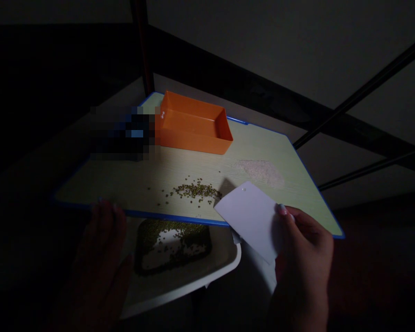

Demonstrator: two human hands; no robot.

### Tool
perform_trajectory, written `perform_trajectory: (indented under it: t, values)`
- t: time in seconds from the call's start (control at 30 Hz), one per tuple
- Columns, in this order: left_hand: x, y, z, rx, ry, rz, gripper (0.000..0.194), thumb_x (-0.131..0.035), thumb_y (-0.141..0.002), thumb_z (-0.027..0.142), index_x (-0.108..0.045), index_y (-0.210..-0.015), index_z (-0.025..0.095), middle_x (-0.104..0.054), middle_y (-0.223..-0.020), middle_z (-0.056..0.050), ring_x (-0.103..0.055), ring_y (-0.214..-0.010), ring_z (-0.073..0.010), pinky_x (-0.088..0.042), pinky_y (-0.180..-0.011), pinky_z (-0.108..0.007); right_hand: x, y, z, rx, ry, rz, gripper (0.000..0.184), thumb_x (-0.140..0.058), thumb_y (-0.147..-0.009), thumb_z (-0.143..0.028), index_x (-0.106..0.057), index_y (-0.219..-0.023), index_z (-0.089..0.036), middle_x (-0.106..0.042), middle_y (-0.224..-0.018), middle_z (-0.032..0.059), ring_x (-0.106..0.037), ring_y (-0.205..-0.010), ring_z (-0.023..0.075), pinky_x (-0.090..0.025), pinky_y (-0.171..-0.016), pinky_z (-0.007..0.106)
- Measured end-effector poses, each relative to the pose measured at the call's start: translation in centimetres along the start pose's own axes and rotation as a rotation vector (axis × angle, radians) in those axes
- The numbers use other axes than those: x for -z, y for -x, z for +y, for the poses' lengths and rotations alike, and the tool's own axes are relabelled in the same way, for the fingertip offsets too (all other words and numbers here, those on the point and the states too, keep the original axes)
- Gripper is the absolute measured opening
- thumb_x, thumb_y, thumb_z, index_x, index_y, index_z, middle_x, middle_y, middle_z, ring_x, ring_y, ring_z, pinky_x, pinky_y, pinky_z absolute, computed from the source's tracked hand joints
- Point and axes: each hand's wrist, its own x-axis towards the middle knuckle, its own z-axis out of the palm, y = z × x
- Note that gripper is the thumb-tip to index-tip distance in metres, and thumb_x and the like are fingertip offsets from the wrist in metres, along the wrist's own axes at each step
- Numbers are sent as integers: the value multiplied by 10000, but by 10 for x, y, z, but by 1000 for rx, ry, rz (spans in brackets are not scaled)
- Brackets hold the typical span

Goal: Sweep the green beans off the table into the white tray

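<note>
Though across blue edge (180,219), card (247,216) clear of box (190,144).

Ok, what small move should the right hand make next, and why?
Probably bring the white card behind the small green beans, ready to draw them toward the table's blue near edge. The right hand already pinches the card, its corner shows beside the pile's right end, and the white basin below that edge holds similar beans.
</note>
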Motion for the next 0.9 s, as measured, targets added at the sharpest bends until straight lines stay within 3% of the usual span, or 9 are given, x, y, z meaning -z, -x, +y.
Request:
perform_trajectory:
  t: [0.13,0.4,0.67,0.8,0.9]
  values:
    - [-1,-1,-1,-10,2,2,719,-369,-887,303,-10,-1510,297,17,-1658,-38,-34,-1506,-341,-197,-1181,-640,2,-2,0,-76,-71,105,294,-656,-832,-401,-751,-1015,-191,-719,-768,63,-623,-628,165,-445,-520,282]
    - [2,0,2,-22,-64,-17,704,-349,-902,287,5,-1510,260,22,-1658,-52,-32,-1511,-329,-224,-1173,-651,-10,-1,-3,-213,-172,-3,201,-700,-817,-379,-750,-921,-213,-675,-708,13,-581,-593,130,-398,-494,248]
    - [3,-2,1,-30,-55,-27,715,-346,-895,302,17,-1510,267,12,-1658,-61,-37,-1506,-346,-239,-1167,-655,-17,-16,-13,-192,-191,-58,201,-717,-806,-396,-746,-871,-208,-684,-711,13,-567,-547,116,-407,-468,246]
    - [3,0,0,-12,-59,-28,713,-355,-894,306,1,-1511,271,-18,-1659,-58,-47,-1508,-334,-231,-1174,-641,-10,1,-26,-39,-97,18,167,-667,-849,-363,-746,-914,-231,-703,-720,25,-635,-589,151,-464,-471,253]
    - [2,-1,0,-23,-58,-14,713,-353,-892,312,-2,-1511,269,1,-1659,-44,-43,-1510,-328,-213,-1179,-636,0,21,-38,299,90,-6,174,-604,-885,-288,-740,-986,-246,-744,-760,54,-705,-682,206,-568,-568,318]
